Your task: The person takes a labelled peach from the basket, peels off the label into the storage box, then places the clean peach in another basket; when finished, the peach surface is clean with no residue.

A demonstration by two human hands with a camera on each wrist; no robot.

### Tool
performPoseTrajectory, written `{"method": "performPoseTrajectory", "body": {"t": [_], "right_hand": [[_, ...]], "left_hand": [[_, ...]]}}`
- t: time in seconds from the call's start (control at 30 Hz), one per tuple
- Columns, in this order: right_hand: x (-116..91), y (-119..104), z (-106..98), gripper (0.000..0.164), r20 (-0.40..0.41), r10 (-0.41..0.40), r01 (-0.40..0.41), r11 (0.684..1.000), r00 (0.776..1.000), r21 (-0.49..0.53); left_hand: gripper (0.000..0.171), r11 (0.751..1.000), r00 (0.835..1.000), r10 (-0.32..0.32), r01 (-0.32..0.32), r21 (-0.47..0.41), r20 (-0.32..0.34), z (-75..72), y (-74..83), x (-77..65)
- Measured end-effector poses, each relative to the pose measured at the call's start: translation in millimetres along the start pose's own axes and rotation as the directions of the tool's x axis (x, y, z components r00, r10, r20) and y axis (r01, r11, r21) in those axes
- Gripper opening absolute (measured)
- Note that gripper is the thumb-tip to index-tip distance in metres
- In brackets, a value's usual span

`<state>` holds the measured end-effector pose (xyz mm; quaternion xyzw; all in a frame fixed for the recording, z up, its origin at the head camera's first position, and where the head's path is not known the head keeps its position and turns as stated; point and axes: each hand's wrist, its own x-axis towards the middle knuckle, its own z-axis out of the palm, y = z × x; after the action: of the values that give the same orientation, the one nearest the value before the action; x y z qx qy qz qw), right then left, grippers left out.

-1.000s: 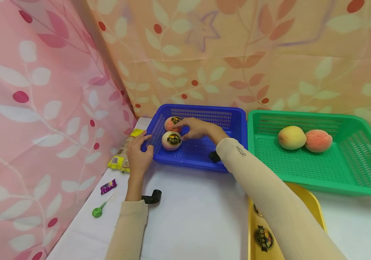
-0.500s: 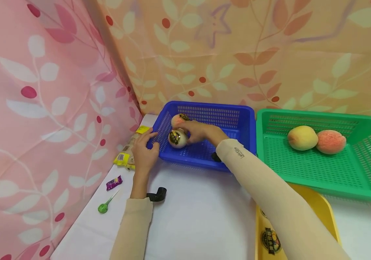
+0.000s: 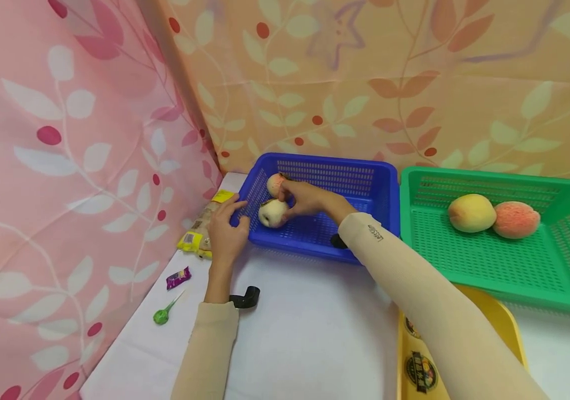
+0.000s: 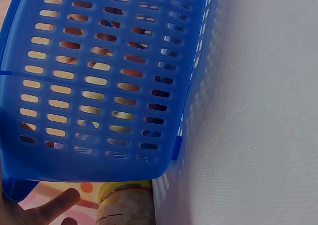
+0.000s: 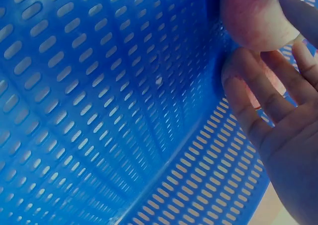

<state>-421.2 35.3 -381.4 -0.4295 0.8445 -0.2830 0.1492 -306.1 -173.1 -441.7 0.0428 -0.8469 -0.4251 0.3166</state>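
Observation:
Inside the blue basket [image 3: 315,244], my right hand [image 3: 307,198] grips a pale peach [image 3: 272,213] with thumb and fingers; its stem hollow faces the near side. Behind it, against the fingers, lies a second, pinker peach [image 3: 275,184] with a dark label partly hidden. The right wrist view shows the thumb [image 5: 300,11] on the pale peach [image 5: 256,19] and the fingers between both fruits. At the basket's left end, my left hand [image 3: 229,230] is at the rim with fingers loosely spread; part of it shows low in the left wrist view.
Right of it stands a green basket [image 3: 465,266] with a yellow peach [image 3: 471,213] and a red peach [image 3: 516,219]. A yellow tray [image 3: 507,328] lies in front. At left are a yellow packet [image 3: 200,230], a purple wrapped candy [image 3: 178,278] and a green lollipop [image 3: 161,316].
The pale peach has been turned in the right hand: its label has rolled from the top toward the far side. The left hand stays at the rim. The head view has shifted slightly.

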Motion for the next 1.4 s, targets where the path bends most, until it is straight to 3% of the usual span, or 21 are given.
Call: {"method": "performPoseTrajectory", "body": {"t": [0.13,0.37,0.53,0.7,0.87,1.07,1.4], "right_hand": [[3,-3,2,0.059,0.011,-0.006,0.006,1.000,1.000,0.017],[6,-5,5,0.083,0.115,0.012,-0.010,1.000,0.993,-0.015],[6,-6,5,0.071,0.139,-0.013,0.015,1.000,0.990,-0.016],[6,-9,9,0.058,0.141,0.016,-0.027,0.997,0.990,0.076],[6,-11,14,0.064,0.162,0.027,-0.045,0.993,0.987,0.112],[5,-14,13,0.082,0.221,0.066,-0.070,0.997,0.973,0.011],[0,-13,11,0.070,0.240,0.097,-0.109,0.993,0.966,0.037]], "left_hand": [[0.034,1.000,1.000,-0.007,0.007,-0.004,0.002,0.6,0.6,-0.3],[0.034,1.000,1.000,-0.015,0.015,-0.004,0.013,-0.8,3.2,-0.3],[0.034,1.000,0.999,-0.029,0.029,0.001,0.019,-0.7,3.6,-0.1],[0.034,0.999,0.999,-0.040,0.039,0.003,0.027,-0.5,3.4,-0.6],[0.034,0.999,0.998,-0.048,0.048,0.005,0.033,-0.1,2.8,-1.1],[0.033,0.999,0.999,-0.042,0.042,0.009,0.034,-0.7,2.8,-1.1],[0.033,0.999,0.998,-0.047,0.046,0.013,0.041,-1.1,3.0,-2.0]]}}
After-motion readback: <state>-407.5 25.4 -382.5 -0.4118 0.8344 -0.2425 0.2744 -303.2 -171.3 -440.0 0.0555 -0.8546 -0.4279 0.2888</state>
